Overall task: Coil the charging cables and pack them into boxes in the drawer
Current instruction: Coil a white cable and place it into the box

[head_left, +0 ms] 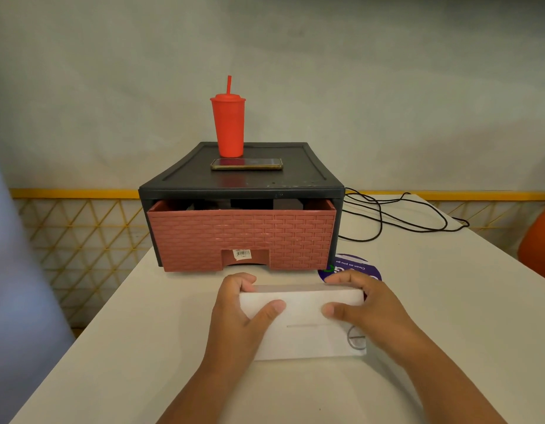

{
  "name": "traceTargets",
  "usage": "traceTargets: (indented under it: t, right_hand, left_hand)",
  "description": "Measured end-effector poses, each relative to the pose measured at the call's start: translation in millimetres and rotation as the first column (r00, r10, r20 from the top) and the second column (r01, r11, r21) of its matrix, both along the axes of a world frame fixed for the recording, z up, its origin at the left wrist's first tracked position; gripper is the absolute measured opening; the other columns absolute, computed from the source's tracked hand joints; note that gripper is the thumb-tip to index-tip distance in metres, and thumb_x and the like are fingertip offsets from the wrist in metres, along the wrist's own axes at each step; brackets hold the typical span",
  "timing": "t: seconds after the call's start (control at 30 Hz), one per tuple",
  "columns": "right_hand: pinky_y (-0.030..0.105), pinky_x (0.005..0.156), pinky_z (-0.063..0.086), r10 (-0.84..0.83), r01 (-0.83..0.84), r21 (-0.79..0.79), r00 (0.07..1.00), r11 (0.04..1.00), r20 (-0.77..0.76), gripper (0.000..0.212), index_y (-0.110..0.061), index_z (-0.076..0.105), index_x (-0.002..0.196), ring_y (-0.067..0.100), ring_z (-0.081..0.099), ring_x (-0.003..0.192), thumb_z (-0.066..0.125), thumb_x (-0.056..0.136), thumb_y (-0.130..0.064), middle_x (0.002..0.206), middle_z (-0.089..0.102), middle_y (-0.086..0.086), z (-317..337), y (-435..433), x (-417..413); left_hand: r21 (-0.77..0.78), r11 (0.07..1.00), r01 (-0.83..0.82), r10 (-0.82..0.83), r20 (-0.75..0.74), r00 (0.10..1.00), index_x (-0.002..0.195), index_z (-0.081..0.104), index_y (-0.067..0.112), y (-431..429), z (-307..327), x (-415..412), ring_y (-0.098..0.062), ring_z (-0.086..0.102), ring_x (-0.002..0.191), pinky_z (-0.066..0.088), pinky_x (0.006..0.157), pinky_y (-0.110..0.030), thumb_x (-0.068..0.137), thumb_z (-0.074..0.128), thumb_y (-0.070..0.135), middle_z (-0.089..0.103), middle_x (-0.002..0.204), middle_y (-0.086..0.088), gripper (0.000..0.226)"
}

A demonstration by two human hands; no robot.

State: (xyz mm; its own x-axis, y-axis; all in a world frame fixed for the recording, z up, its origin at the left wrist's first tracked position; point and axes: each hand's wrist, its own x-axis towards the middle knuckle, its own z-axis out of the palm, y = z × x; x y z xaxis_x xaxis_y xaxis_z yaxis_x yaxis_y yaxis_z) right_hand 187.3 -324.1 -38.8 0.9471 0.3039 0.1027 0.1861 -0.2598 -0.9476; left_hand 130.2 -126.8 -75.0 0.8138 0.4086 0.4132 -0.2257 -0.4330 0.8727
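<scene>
Both hands, left hand (pixel 237 304) and right hand (pixel 366 304), grip a white box (pixel 305 319) on the surface (pixel 448 301); next likely open it, black cable (pixel 387 215) still uncoiled far right.

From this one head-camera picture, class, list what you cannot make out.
- Contents of the white box: closed, both hands on it.
- Contents of the drawer: dark under the cabinet top.
- Black cable ends: one behind the cabinet.
- Purple sticker: partly covered by the right hand.
</scene>
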Motion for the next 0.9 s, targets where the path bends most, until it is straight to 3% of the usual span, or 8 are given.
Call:
traceTargets:
  t: [0.17, 0.23, 0.3, 0.43, 0.6, 0.77, 0.83, 0.9]
  right_hand:
    - [0.016, 0.08, 0.046, -0.075, 0.079, -0.067, 0.995, 0.995, 0.063, 0.048, -0.033, 0.065, 0.097, 0.003, 0.059, 0.098, 0.084, 0.06, -0.008, 0.107, 0.062, -0.012, 8.1, -30.5, 4.5]
    - [0.005, 0.075, 0.041, -0.115, 0.126, -0.105, 0.988, 0.986, 0.106, 0.051, -0.032, 0.064, 0.099, -0.001, 0.055, 0.098, 0.085, 0.059, -0.007, 0.108, 0.058, -0.012, 8.2, -42.5, 2.1]
    - [0.002, 0.067, 0.039, -0.182, 0.206, -0.16, 0.971, 0.965, 0.153, 0.057, -0.031, 0.061, 0.107, -0.004, 0.052, 0.092, 0.085, 0.06, -0.008, 0.107, 0.055, -0.009, 7.5, -52.8, -2.5]
    - [0.01, 0.066, 0.035, -0.341, 0.383, -0.215, 0.917, 0.898, 0.209, 0.061, -0.023, 0.059, 0.119, 0.003, 0.048, 0.083, 0.084, 0.064, -0.016, 0.101, 0.048, -0.006, 4.3, -71.3, -11.8]
    - [0.022, 0.08, 0.035, -0.531, 0.615, -0.187, 0.77, 0.766, 0.355, 0.057, -0.015, 0.058, 0.121, 0.015, 0.051, 0.095, 0.078, 0.068, -0.022, 0.11, 0.053, -0.001, -8.8, -68.1, -19.6]
    - [0.021, 0.084, 0.039, -0.514, 0.523, 0.045, 0.815, 0.851, 0.267, 0.061, -0.021, 0.053, 0.126, 0.006, 0.051, 0.101, 0.067, 0.07, -0.038, 0.112, 0.053, -0.014, -16.4, -61.7, -21.2]
    - [0.016, 0.082, 0.042, -0.447, 0.419, 0.222, 0.89, 0.88, 0.091, 0.057, -0.024, 0.056, 0.123, 0.002, 0.056, 0.102, 0.054, 0.069, -0.04, 0.115, 0.057, -0.014, -13.9, -64.9, -18.4]
    - [0.021, 0.085, 0.045, -0.298, 0.32, 0.44, 0.947, 0.839, -0.121, 0.041, -0.024, 0.06, 0.117, 0.003, 0.06, 0.102, 0.052, 0.079, -0.037, 0.114, 0.064, -0.011, -12.4, -69.4, -13.9]
  left_hand:
    - [0.193, 0.967, 0.165, -0.165, -0.016, 0.986, 0.103, 0.041, 0.043, -14.6, -10.0, 7.4, 0.015, 0.034, 0.123, 0.034, 0.102, -0.018, 0.072, 0.068, 0.037, 0.032, 0.132, 0.035, 0.042]
    - [0.224, 0.956, 0.188, -0.189, -0.015, 0.982, 0.105, 0.04, 0.046, -25.1, -11.9, 9.7, 0.019, 0.028, 0.125, 0.036, 0.105, -0.024, 0.08, 0.068, 0.023, 0.023, 0.135, 0.04, 0.044]
    - [0.231, 0.953, 0.198, -0.196, -0.032, 0.98, 0.109, 0.037, 0.049, -41.7, -10.8, 13.1, 0.012, 0.031, 0.128, 0.036, 0.107, -0.026, 0.087, 0.063, 0.021, 0.024, 0.138, 0.037, 0.044]
    - [0.029, 0.976, 0.218, -0.214, -0.103, 0.971, 0.126, 0.037, 0.039, -88.0, 3.5, 31.4, -0.007, 0.043, 0.122, 0.038, 0.099, -0.021, 0.085, 0.062, 0.04, 0.044, 0.134, 0.013, 0.048]
    - [-0.322, 0.912, 0.255, -0.321, -0.172, 0.931, 0.138, 0.029, 0.03, -144.9, 25.8, 70.0, -0.012, 0.042, 0.118, 0.037, 0.087, -0.021, 0.083, 0.063, 0.033, 0.038, 0.134, 0.004, 0.065]
    - [-0.513, 0.807, 0.291, -0.452, -0.22, 0.865, 0.146, 0.011, 0.039, -167.7, 26.9, 98.2, -0.015, 0.04, 0.121, 0.04, 0.083, -0.023, 0.089, 0.048, 0.023, 0.03, 0.146, 0.003, 0.069]
    - [-0.563, 0.775, 0.286, -0.475, -0.221, 0.852, 0.145, 0.009, 0.044, -168.8, 26.8, 100.9, -0.018, 0.044, 0.119, 0.044, 0.082, -0.028, 0.091, 0.043, 0.025, 0.031, 0.144, 0.003, 0.066]
    - [-0.592, 0.763, 0.259, -0.466, -0.227, 0.855, 0.145, 0.01, 0.043, -169.3, 28.2, 103.6, -0.02, 0.047, 0.117, 0.045, 0.081, -0.03, 0.094, 0.04, 0.025, 0.036, 0.141, 0.001, 0.062]
